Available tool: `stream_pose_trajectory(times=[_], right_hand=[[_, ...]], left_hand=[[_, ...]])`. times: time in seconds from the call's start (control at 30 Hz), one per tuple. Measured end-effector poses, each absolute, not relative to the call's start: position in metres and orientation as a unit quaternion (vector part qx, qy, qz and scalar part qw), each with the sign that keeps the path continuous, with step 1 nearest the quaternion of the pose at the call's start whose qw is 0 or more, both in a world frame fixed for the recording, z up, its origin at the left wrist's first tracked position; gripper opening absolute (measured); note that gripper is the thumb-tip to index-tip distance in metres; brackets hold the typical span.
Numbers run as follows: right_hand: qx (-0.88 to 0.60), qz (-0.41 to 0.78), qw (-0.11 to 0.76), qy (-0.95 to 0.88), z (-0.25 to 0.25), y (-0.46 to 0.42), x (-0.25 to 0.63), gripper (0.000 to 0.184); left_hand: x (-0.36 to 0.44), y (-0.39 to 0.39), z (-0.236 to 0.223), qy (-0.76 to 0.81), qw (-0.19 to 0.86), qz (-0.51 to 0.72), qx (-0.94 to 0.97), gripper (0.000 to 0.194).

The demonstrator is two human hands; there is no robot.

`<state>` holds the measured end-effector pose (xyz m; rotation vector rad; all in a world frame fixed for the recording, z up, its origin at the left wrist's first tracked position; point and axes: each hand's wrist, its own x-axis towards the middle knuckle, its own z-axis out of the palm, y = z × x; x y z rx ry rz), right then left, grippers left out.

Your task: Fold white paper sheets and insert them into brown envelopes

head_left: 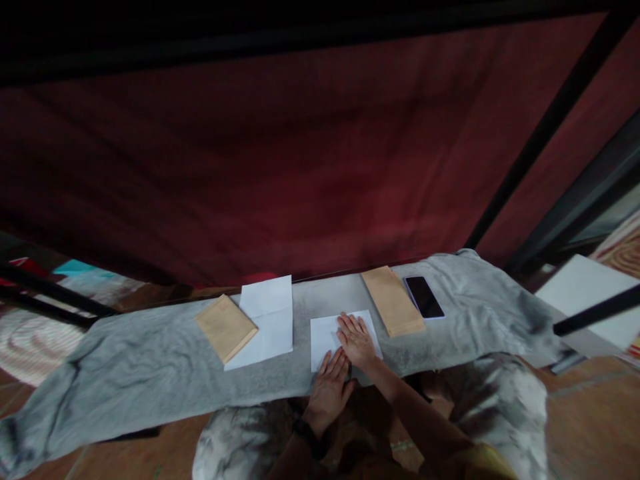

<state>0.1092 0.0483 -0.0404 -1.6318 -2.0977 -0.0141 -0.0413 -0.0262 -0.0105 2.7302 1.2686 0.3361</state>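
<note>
A sheet of white paper (323, 333), seemingly folded, lies on the grey cloth in front of me. My right hand (356, 340) rests flat on its middle, fingers stretched out. Close beside it, my left hand (330, 385) presses on the paper's near edge with its fingers extended; a dark band circles that wrist. To the left lies a larger creased white sheet (273, 313), partly covered by a brown envelope (227, 327). On the right are more brown envelopes (393, 300), apparently stacked, with a dark-screened phone (424, 297) next to them.
The grey cloth (150, 360) covers a long narrow bench or table. Behind it hangs a dark red fabric (300, 167) framed by black bars. A white panel (590, 293) and a black bar stand at the far right. My knees are under the near edge.
</note>
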Motion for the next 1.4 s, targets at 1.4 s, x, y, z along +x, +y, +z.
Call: stream_pose_trajectory(times=[1.4], right_hand=[[-0.594, -0.057, 0.205, -0.776, -0.033, -0.012, 0.144, 0.047]], left_hand=[[-0.051, 0.024, -0.041, 0.655, -0.070, 0.209, 0.722, 0.057]])
